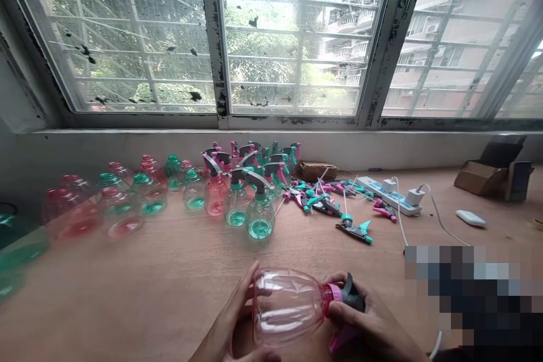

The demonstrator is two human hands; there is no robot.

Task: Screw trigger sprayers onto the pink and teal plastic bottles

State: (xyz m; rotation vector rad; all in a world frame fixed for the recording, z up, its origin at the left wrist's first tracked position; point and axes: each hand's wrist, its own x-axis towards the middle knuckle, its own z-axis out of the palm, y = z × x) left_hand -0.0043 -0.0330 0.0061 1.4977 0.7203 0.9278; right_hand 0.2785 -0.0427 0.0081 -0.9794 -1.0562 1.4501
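A clear pink spray bottle [285, 304] lies on its side above the wooden table [169, 277], near the front edge. My left hand [231, 322] wraps round its round body, fingers closed on it. My right hand [369, 322] is closed on the grey and pink trigger sprayer head [350, 294] fitted at the bottle's neck. A pink trigger pokes out below my right hand.
Further back stand several assembled pink and green spray bottles [248, 198]. Capless bottles [123, 198] sit to the left. Loose sprayer heads [335, 203] lie to the right, beside a white power strip [388, 193] with cables. A cardboard box [492, 172] is far right.
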